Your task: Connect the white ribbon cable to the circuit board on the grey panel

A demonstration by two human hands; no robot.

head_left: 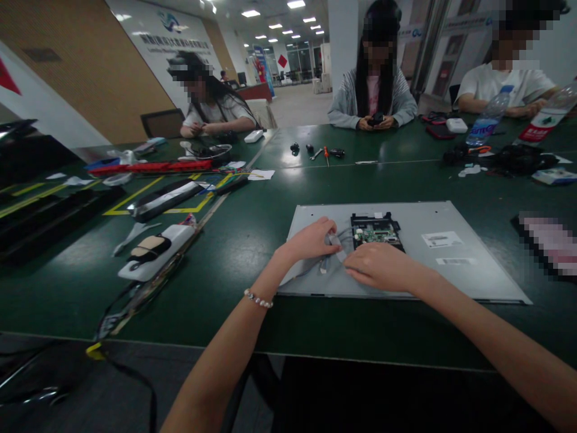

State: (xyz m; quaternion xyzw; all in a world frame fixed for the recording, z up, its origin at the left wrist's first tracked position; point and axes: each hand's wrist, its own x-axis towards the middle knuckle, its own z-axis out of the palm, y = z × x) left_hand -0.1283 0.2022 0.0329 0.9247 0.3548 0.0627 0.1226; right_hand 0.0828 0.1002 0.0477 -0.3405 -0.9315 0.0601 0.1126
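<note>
A flat grey metal panel (pixel 419 276) lies on the green table, with a green circuit board (pixel 381 233) in a black frame on it. Over the panel's left part, my left hand (pixel 311 239) pinches a pale grey strip (pixel 336 245), which looks like tape or flat cable. My right hand (pixel 378 264) is closed at the strip's lower end, just below the board; its fingertips are partly hidden. Thin grey cables (pixel 345 233) run from the board toward my left hand. A small white-tipped connector (pixel 323 268) lies beneath the hands.
Left of the panel lie a white power strip (pixel 157 255) and black cables. A phone (pixel 550 243) is at the right. Beyond are an orange screwdriver (pixel 327 155), a wrench (pixel 316 154) and bottles (pixel 489 117). Several people sit across the table.
</note>
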